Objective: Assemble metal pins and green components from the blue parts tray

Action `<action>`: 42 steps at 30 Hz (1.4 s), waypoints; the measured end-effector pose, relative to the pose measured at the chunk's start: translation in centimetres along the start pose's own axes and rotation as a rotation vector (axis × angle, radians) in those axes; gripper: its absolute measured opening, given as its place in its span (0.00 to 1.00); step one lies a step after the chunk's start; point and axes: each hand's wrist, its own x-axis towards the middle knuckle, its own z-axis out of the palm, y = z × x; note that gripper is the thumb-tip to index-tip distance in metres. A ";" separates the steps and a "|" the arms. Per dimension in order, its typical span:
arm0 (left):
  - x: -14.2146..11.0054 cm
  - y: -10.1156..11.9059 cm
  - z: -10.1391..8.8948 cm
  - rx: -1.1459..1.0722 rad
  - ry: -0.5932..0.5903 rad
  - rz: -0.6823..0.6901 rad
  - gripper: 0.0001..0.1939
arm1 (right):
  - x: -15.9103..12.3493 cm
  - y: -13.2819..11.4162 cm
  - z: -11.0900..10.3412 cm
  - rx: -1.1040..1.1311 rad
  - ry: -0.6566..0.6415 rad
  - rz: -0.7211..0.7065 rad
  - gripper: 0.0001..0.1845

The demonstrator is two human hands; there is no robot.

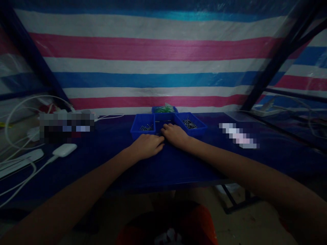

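Striped sheeting (163,47) behind close two-handed work

On the left of the blue table (153,173) I see a white adapter (65,150). Right of it, the left bin (143,119) holds small metal pieces (146,128). My left hand (146,146) curls just nearer than that bin, fingers bent toward the middle bin (166,117), where a thin piece (162,121) lies. I judge this step to be fingertip handling; any next move calls for keeping both hands coordinated beside the rims. Beyond sits the far bin (153,109) with green packaging (165,108). My right hand (176,135) bends over the middle bin's near side; I cannot tell whether either hand grips anything. The right bin (198,131) holds more metal pieces.
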 end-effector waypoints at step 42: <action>0.4 -0.4 -0.1 -0.066 -0.059 -0.145 0.14 | -1.3 2.1 -1.2 0.551 0.052 -0.028 0.10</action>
